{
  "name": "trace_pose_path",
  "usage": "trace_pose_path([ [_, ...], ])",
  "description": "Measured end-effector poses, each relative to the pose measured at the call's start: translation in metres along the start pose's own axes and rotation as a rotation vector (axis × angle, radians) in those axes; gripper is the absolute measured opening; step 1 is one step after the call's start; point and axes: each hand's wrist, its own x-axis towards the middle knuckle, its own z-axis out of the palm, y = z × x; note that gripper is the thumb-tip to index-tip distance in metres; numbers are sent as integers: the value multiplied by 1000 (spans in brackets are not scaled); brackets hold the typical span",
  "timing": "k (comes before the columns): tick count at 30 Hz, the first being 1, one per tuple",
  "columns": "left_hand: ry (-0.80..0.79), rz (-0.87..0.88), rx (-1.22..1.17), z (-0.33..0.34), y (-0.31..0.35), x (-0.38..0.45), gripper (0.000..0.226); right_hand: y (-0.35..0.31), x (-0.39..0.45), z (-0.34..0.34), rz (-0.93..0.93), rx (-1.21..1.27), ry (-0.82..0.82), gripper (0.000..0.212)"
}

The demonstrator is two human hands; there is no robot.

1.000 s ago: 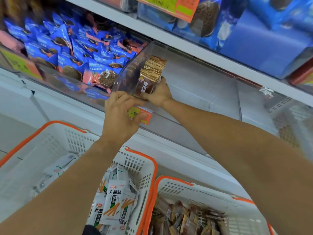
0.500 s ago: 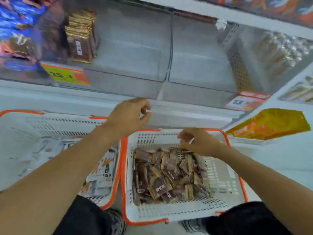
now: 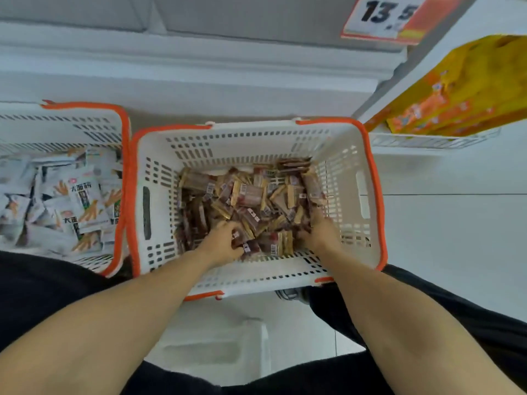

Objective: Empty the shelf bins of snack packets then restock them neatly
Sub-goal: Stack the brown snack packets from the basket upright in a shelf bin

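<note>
White tiled floor (image 3: 456,238), orange-rimmed basket (image 3: 373,195)

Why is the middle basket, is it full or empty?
Partly full. Brown and gold snack packets cover the bottom of the basket, but its white walls show bare above them.

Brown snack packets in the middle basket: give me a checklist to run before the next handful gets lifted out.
1. Left hand on the brown packets: ok, fingers curl among them.
2. Right hand on the pile: ok, fingers dig into its right side.
3. Firm grip on a neat stack: cannot tell, fingertips are buried.
4. Middle basket rim unobstructed above: ok.
5. Left basket keeps white packets separate: ok.
6. Shelf bin ready: cannot tell, mostly out of view.
</note>
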Motion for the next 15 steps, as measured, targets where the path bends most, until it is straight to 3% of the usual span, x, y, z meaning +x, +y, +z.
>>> trace_pose_path([
  [4, 37, -71, -20, 12, -2, 17, 93, -17, 4, -15, -134, -49, 23, 60],
  [10, 104, -133, -69, 26, -8, 31, 85, -44, -10, -17, -375, -95, -115, 58],
  [15, 41, -141, -547, 5, -8, 19, 39, -62, -20, -20, -429, 24, -94, 52],
])
